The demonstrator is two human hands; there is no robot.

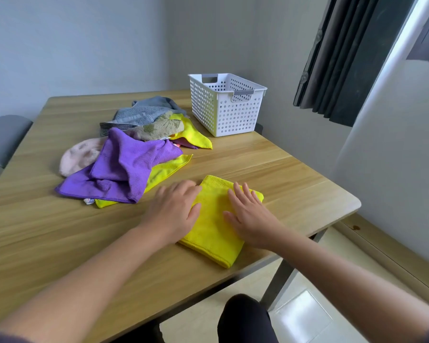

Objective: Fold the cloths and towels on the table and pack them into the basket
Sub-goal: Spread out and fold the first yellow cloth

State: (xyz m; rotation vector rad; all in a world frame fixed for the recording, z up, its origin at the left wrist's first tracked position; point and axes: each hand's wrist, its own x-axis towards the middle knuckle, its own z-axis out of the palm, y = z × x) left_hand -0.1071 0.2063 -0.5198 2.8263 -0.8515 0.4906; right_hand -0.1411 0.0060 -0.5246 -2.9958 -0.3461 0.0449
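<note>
A folded yellow cloth [214,226] lies near the front right edge of the wooden table [295,174]. My left hand [175,211] lies flat on its left side, fingers straight. My right hand [252,216] presses flat on its right side. Behind them sits a loose pile: a purple cloth [126,167], another yellow cloth [167,168] under it, a pink cloth [81,155], a grey towel [144,113], a leaf-patterned cloth [159,129] and a third yellow cloth [192,133]. The white perforated basket [227,112] stands at the far right of the table; what shows of its inside holds nothing.
The table's right edge [342,216] runs close to my right hand, with a metal leg and pale floor below. A grey chair back [3,137] stands at the left. Dark curtains [344,58] hang at the upper right. Bare tabletop lies between the folded cloth and the basket.
</note>
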